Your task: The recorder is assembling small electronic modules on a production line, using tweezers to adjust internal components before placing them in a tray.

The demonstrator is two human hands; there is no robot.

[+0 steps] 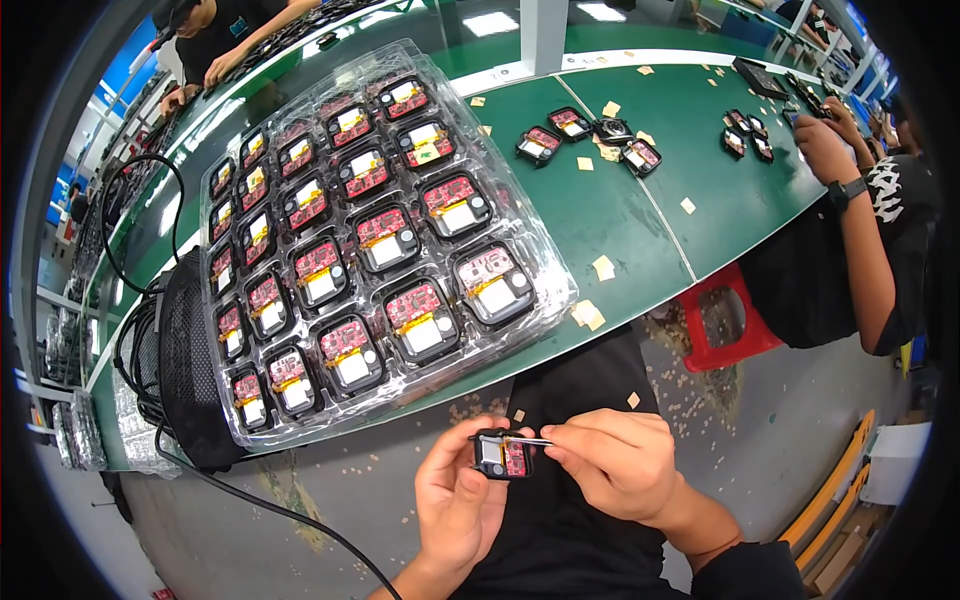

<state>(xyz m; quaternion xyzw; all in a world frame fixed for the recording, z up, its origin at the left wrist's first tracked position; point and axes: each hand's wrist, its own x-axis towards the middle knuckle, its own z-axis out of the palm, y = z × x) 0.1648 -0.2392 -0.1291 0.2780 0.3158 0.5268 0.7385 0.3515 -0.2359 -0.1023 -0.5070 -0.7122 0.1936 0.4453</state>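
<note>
Above my lap, my left hand (455,505) grips a small black smartwatch case (515,460) by its edges, thumb in front and fingers behind. Inside the case are a red circuit board and a silvery-white battery. My right hand (625,465) pinches a pair of metal tweezers (528,441), whose tips reach over the upper part of the case. Whether the tips grip anything is too small to tell. Beyond my hands, a clear plastic tray (555,285) on the green table holds rows of similar open cases, each with a red board and white battery.
Several more cases (540,145) and yellowish paper pieces (602,267) lie on the green table (630,235). A black mesh bag (195,370) and a black cable (290,517) are left of the tray. A co-worker's hand (825,150) is at far right, near a red stool (720,325).
</note>
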